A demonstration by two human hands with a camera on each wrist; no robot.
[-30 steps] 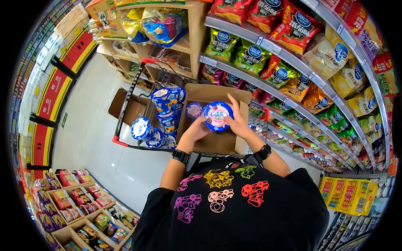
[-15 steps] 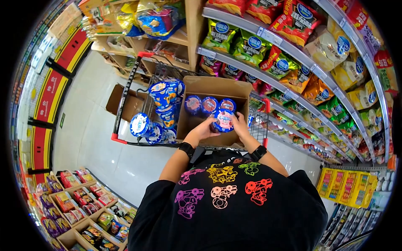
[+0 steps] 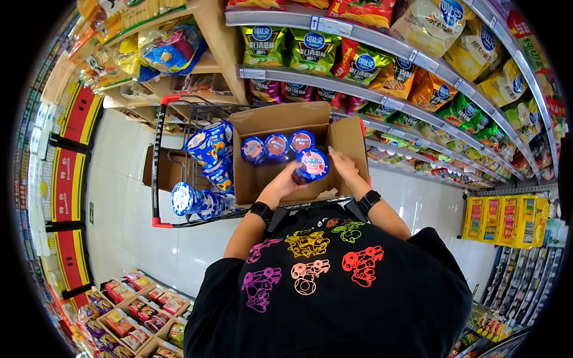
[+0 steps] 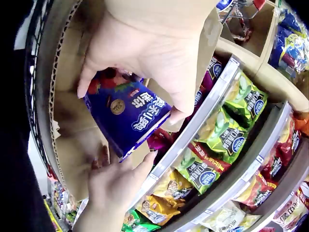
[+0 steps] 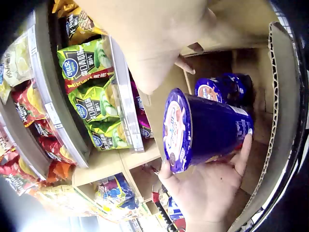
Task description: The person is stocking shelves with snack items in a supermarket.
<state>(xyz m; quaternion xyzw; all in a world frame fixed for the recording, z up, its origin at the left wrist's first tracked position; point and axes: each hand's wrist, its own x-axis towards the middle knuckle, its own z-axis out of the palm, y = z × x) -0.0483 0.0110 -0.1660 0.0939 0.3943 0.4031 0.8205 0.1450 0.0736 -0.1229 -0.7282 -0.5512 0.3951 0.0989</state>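
Snack shelves (image 3: 334, 25) line the far side and right of the aisle, behind a cart (image 3: 156, 179) bearing an open carton (image 3: 286, 118). Above the carton's near half, the blue tub (image 3: 313, 164) tilts lid-up, its long axis slanting down inside. The left hand (image 3: 287, 184) curls round it; the right hand (image 3: 349, 172) is loosely open beside it, contact hard to judge. Three lidded tubs (image 3: 277, 147) and the far flap stand between it and the shelves.

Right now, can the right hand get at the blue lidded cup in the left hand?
Likely yes: the right hand looks open and is close beside the blue lidded cup, with nothing visible between them. The left hand grips it, but seems to leave the side facing the right hand free.
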